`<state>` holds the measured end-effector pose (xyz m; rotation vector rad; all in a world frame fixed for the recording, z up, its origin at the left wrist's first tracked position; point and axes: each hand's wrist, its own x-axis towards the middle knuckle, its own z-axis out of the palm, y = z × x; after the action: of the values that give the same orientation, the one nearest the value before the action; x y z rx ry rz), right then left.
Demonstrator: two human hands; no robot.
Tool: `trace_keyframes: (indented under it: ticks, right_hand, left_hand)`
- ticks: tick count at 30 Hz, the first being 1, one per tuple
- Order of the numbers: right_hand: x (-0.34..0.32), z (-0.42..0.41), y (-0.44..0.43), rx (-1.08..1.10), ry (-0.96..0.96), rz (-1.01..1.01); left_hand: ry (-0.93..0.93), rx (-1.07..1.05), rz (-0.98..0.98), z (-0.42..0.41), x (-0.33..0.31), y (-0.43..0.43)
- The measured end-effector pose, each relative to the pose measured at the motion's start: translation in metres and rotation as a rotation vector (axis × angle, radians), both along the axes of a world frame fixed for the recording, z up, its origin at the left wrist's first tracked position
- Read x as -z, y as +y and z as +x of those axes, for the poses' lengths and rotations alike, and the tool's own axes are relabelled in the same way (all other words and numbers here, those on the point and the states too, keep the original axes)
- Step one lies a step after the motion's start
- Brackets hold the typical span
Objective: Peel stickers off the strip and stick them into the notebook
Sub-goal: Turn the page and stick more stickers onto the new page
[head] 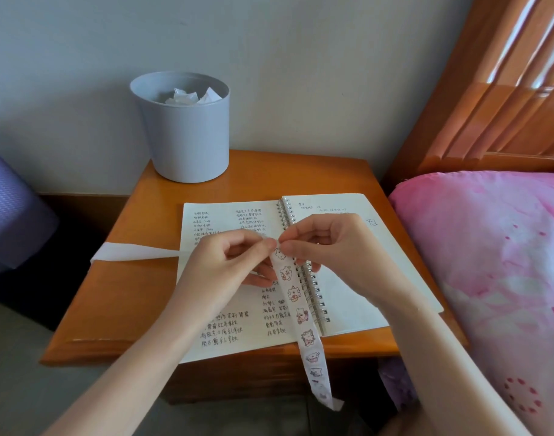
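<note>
The sticker strip hung mostly full; fingers of the left hand and right hand pinched its top sticker; most sticking seemingly remained.

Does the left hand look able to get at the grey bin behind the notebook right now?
Probably yes: nothing stands between the left hand and the grey bin, only the flat open notebook. But its fingers are busy pinching the sticker strip.
</note>
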<state>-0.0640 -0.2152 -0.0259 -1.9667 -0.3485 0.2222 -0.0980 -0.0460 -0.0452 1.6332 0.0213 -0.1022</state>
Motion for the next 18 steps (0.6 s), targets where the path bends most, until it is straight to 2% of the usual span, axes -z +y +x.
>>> trace_keyframes:
  ticks: [18]
  right_hand:
    - [0.0029,-0.0016,0.0025,-0.008,-0.075,-0.044]
  left_hand:
    - [-0.05,-0.03,0.059,0.0009,0.0036,-0.0015]
